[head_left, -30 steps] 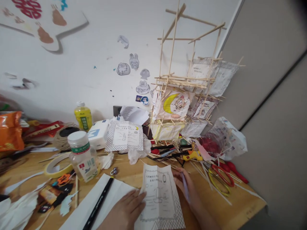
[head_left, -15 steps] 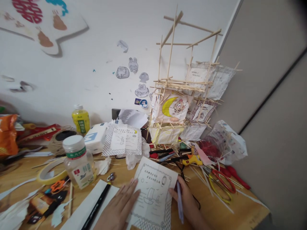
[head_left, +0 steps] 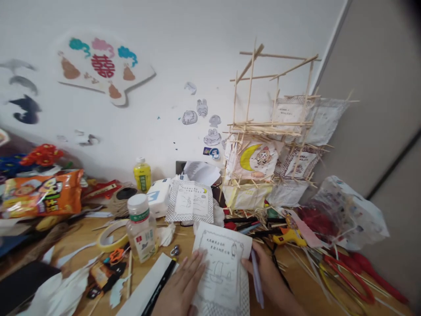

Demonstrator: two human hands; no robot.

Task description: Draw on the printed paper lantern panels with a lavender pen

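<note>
A sheet of paper (head_left: 221, 285) with a line drawing of sailboats, handwritten characters and a patterned border lies before me. My left hand (head_left: 182, 285) rests flat on its left side, fingers stretched out. My right hand (head_left: 271, 274) is closed around a light purple pen (head_left: 257, 281), which points down beside the sheet. Its thumb touches the paper's right edge. Left of my left hand, a black marker (head_left: 160, 286) lies on a blank white paper (head_left: 140, 292). Another bordered drawing (head_left: 190, 202) leans behind, against a white tissue pack (head_left: 158, 197).
A tiered stick frame (head_left: 251, 127) with drawn panels stands at the back right. Scissors (head_left: 348, 281) and a yellow glue gun (head_left: 289, 235) lie at right. A clear jar (head_left: 142, 237), a tape roll (head_left: 112, 237), a yellow drink bottle (head_left: 142, 175) and a snack bag (head_left: 42, 193) sit at left.
The view has swung left, so the scene sits further right and more of the left table shows. Both hands keep their places on the sheet, the pen still held.
</note>
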